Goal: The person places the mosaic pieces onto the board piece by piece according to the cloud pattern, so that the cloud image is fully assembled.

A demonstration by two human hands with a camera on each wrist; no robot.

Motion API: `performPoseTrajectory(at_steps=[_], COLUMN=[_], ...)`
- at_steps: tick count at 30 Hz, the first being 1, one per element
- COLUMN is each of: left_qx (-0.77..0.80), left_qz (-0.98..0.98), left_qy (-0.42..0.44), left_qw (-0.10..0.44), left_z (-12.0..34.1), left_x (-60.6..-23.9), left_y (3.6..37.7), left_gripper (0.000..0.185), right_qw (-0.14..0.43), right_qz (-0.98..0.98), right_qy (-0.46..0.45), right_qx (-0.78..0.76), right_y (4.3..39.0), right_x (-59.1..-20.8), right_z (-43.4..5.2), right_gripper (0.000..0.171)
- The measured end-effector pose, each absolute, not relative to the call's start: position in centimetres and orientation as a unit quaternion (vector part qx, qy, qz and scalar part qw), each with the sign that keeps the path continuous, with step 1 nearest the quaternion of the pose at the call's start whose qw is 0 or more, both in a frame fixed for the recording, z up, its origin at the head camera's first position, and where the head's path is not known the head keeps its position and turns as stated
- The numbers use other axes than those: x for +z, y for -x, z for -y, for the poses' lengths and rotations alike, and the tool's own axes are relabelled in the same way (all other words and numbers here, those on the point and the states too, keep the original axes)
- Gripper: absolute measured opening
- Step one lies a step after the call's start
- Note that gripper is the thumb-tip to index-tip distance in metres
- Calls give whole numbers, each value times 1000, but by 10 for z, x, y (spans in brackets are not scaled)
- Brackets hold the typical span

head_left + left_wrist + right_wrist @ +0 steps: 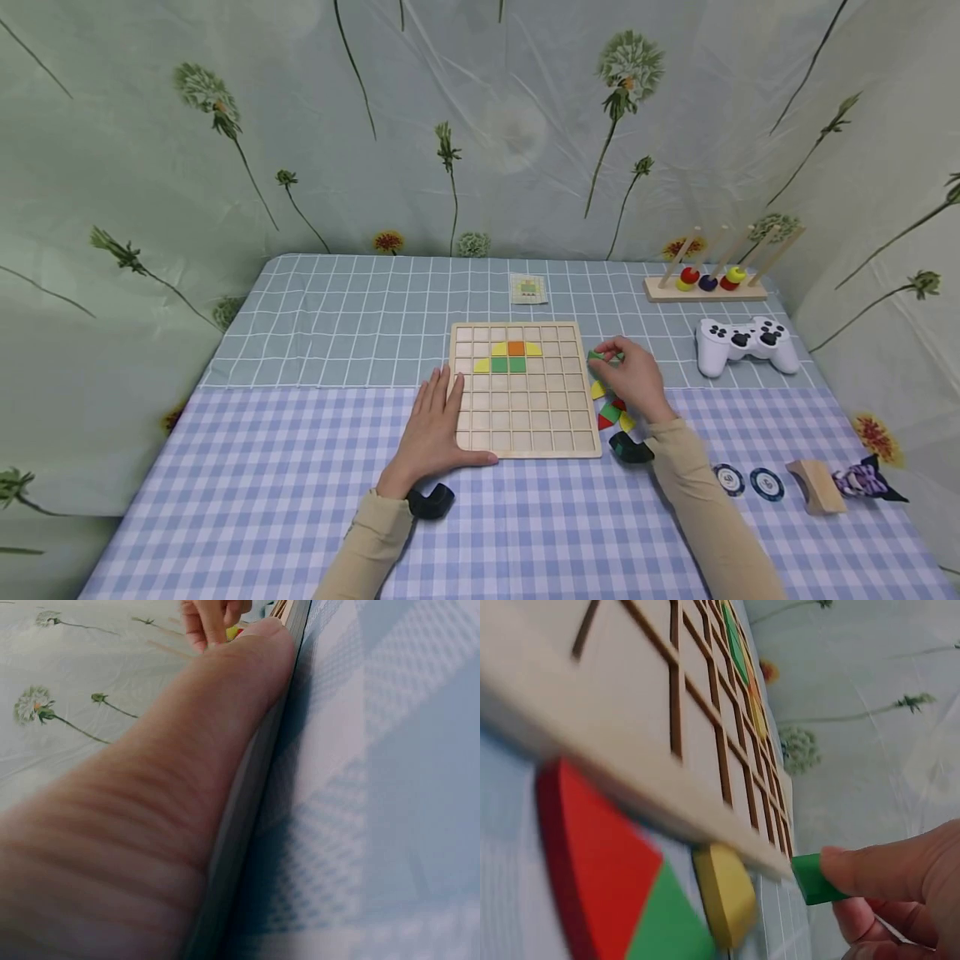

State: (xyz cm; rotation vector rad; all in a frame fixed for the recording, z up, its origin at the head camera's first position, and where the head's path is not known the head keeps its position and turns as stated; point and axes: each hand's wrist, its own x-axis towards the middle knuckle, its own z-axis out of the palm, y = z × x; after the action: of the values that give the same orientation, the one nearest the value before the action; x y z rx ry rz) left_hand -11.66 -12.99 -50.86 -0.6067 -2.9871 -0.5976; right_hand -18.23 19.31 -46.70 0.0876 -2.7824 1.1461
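A wooden grid board (528,417) lies on the table. In its upper rows sit two green squares (507,364), an orange square (516,348) and several yellow rounded pieces. My left hand (432,429) lies with fingers straight along the board's left side, its thumb stretched along the near edge. Beyond the board's right edge, my right hand (633,379) pinches a green tile (814,880) between thumb and fingers. Loose pieces lie below that hand beside the board: a yellow piece (726,896), a red piece (592,855) and a green piece (671,922) among them.
A small pattern card (528,289) lies behind the board. At the back right stands a peg rack (705,292) with coloured beads, with a white game controller (746,344) in front. Two round chips (767,483), an arched wooden block (817,486) and a purple-black item (866,481) lie at the right.
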Motion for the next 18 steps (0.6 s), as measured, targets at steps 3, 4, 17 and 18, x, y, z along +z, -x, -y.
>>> performPoseTrajectory(at_steps=[3,4,17,18], left_qx=[-191,-191,-196,-196], left_qz=[962,962,961,961], left_qy=[195,195,196,195], left_qw=[17,16,16,14], left_z=[130,130,130,130], left_x=[-509,-509,-508,-508], left_y=[117,117,117,117], left_gripper=[130,130,129,129], right_qw=[67,65,25,23], right_qz=[915,912,893,893], right_qy=[-54,-63,-114,-116], right_qx=[395,401,434,434], right_y=[185,185,192,193], right_x=[-466,-465,-470,-470], right_z=[-183,-179,-139,-137], right_gripper=[14,14,11,11])
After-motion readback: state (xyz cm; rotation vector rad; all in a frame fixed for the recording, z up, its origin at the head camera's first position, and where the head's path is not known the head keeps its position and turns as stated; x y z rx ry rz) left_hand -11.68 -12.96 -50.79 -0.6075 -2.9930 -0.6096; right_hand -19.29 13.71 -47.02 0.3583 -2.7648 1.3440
